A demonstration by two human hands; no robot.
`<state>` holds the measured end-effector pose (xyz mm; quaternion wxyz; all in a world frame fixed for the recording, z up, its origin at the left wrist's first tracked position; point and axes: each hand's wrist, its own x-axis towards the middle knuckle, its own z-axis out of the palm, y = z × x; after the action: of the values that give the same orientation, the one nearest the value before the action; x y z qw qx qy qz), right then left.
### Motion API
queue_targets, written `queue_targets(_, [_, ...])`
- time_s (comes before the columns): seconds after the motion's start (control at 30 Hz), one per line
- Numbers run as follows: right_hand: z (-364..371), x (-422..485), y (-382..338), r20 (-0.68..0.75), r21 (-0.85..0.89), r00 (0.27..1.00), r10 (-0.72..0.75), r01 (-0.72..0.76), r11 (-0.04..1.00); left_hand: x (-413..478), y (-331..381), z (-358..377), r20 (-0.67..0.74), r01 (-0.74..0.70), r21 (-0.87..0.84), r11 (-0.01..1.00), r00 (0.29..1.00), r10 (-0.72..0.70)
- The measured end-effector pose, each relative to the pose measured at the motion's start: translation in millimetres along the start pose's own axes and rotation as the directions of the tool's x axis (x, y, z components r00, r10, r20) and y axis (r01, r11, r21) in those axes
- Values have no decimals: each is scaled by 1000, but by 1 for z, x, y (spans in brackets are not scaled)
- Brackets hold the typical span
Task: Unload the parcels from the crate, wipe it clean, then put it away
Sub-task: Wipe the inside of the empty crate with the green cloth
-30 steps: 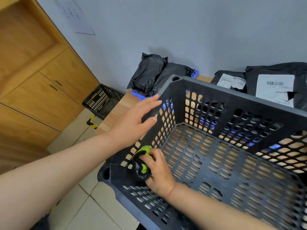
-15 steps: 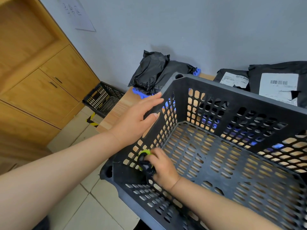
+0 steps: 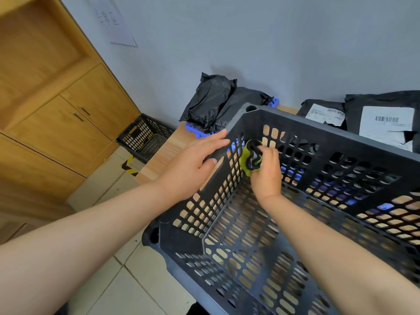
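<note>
Inspecting the crate, found it empty of parcels and resting on the wooden table, near-left corner projecting past the table edge above the tiled floor. Located the parcels outside it, against the room wall behind: black bags by the far left corner, two labelled ones further right.

Recorded the left hand laid over the top rim of the crate's left end wall, fingers straight along the rim, thumb against the inner face beside the handle slot; holding nothing, merely steadying. Recorded the right hand inside the crate, fingers curled tight round a bunched green-and-black cloth, pressing it to the inner face of that same end wall, high up and close to the far left corner.

Judged the wiping stage under way, unloading complete, storage not begun. Could not tell clean faces from unwiped ones in the mesh.

Took the long axis of the crate to run rightward, away from both hands. Placed the far long wall immediately ahead and right of the cloth, joining at the corner; placed the crate floor directly below. Rated the right hand the nearer to both, being within the walls; rated the left as confined to the outer rim. Advised a turn round the corner, then rightward strokes.
</note>
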<state>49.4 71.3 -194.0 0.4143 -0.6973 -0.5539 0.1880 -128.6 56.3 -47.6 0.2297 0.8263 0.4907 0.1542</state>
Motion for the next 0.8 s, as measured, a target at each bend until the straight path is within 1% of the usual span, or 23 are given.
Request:
queue_targets(0.07, [4, -5, -6, 40, 43, 999, 27, -29, 999, 0, 0, 1, -4, -4, -3, 1000, 1000, 4])
queue_targets(0.17, [13, -22, -11, 147, 86, 989, -14, 1, 996, 1, -1, 1, -7, -12, 0, 1000, 1000, 12])
queue_targets(0.3, [17, -48, -17, 183, 76, 982, -45, 32, 997, 1, -2, 2, 0, -15, 22, 1000, 1000, 15])
queue_targets(0.4, [21, -71, -21, 260, 51, 960, -99, 89, 995, 1, -3, 2, -2, -18, 34, 999, 1000, 18])
queue_targets(0.53, [25, -103, -22, 364, 78, 911, -193, 176, 981, 1, -2, 2, 2, -9, 26, 1000, 1000, 9])
queue_targets(0.63, [26, -122, -20, 480, 110, 845, -237, 210, 971, 0, -1, 1, 3, 1, 29, 1000, 1000, -1])
queue_targets(0.67, [26, -128, -18, 525, 130, 808, -267, 234, 964, 0, -1, 1, 4, 2, 30, 1000, 1000, -2])
queue_targets(0.73, [29, -141, -15, 618, 177, 707, -343, 300, 938, 0, -1, 1, 7, 5, 30, 1000, 1000, -5])
queue_targets(0.77, [32, -147, -13, 662, 187, 656, -364, 325, 927, 0, -1, 1, 7, 7, 29, 1000, 1000, -7])
queue_targets(0.8, [34, -150, -12, 689, 186, 626, -365, 334, 924, 0, -1, 1, 5, 9, 29, 1000, 1000, -9])
